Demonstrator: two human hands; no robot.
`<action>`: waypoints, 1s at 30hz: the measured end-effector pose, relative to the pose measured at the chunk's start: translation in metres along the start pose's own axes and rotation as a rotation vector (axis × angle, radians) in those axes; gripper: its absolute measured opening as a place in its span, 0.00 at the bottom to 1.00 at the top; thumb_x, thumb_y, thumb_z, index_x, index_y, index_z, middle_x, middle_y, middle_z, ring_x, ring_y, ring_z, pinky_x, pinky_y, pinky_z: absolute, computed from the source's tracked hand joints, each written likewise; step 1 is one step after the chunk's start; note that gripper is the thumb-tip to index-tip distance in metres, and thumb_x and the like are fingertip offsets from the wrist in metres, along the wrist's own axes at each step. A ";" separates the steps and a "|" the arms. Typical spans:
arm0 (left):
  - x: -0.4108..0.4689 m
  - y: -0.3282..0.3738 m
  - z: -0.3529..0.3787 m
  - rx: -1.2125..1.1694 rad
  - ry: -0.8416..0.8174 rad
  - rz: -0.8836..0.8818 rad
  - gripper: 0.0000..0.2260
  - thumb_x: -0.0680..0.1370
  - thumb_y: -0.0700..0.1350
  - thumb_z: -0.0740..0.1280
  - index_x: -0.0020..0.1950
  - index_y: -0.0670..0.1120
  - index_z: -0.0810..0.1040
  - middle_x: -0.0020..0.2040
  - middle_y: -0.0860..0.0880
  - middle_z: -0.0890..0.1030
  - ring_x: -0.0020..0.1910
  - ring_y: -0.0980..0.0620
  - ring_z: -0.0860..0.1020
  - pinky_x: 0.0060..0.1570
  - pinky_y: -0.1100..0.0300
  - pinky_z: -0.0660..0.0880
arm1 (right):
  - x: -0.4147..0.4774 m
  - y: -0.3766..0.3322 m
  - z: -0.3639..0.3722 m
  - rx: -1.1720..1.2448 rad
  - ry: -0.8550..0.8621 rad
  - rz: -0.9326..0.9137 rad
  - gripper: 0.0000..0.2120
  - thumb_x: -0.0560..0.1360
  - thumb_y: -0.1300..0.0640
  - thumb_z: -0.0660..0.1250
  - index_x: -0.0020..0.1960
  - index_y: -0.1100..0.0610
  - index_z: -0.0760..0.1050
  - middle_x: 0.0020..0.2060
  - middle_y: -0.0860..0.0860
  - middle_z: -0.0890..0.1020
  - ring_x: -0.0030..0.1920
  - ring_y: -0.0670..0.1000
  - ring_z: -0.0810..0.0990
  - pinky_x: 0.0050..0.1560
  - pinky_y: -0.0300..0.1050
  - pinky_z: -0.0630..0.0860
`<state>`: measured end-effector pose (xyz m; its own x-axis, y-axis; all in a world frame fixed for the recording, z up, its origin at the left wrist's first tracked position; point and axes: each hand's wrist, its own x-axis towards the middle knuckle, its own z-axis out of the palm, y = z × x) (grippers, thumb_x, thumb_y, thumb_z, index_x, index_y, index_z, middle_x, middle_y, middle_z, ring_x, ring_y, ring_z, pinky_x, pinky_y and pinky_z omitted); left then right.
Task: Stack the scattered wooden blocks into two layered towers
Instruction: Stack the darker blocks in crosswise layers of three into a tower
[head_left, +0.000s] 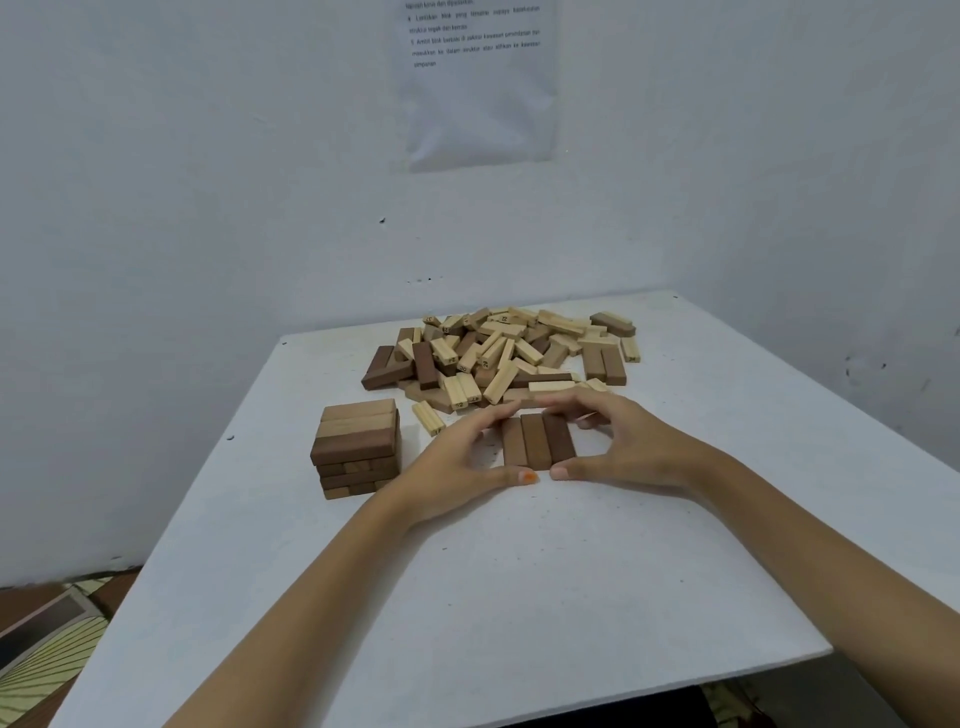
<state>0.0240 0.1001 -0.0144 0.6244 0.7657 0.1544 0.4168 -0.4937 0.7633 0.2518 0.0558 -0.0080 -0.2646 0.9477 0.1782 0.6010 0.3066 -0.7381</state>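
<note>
Bare forearms, bare hands, seen from above.
left hand (457, 457) has an orange-stained thumbnail; right hand (634, 447) has a plain, short one.

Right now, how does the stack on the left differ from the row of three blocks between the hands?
The stack has several layers; the row of three blocks is one layer. The stack's top blocks run crosswise, two pale and one dark; the row's blocks point away and are all brown. The stack stands free; the left hand and right hand cup the row. Both show three blocks side by side.

White table (519, 597), pale wall (208, 156) (printed sheet (478, 104))
</note>
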 end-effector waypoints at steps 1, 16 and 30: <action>0.000 0.000 0.001 0.004 0.013 0.003 0.34 0.70 0.50 0.76 0.73 0.53 0.66 0.68 0.57 0.71 0.67 0.63 0.68 0.66 0.66 0.65 | 0.000 0.000 0.000 0.000 0.004 -0.003 0.32 0.67 0.51 0.79 0.68 0.42 0.71 0.64 0.40 0.75 0.65 0.37 0.71 0.67 0.40 0.69; -0.007 0.005 0.003 -0.015 0.061 0.068 0.35 0.68 0.47 0.78 0.71 0.56 0.67 0.63 0.58 0.76 0.64 0.65 0.71 0.55 0.72 0.66 | 0.000 -0.003 0.002 0.073 0.011 -0.051 0.41 0.63 0.56 0.82 0.71 0.43 0.67 0.64 0.43 0.77 0.64 0.41 0.75 0.57 0.38 0.71; -0.025 0.043 -0.029 0.012 0.163 0.148 0.34 0.66 0.48 0.78 0.69 0.55 0.68 0.60 0.56 0.79 0.60 0.66 0.73 0.55 0.71 0.67 | -0.001 -0.036 -0.006 0.259 0.091 -0.120 0.44 0.58 0.58 0.82 0.71 0.46 0.69 0.57 0.47 0.83 0.62 0.47 0.79 0.69 0.48 0.69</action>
<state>0.0069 0.0721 0.0328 0.5648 0.7407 0.3638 0.3375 -0.6096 0.7173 0.2356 0.0443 0.0221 -0.2466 0.9137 0.3231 0.3544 0.3954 -0.8474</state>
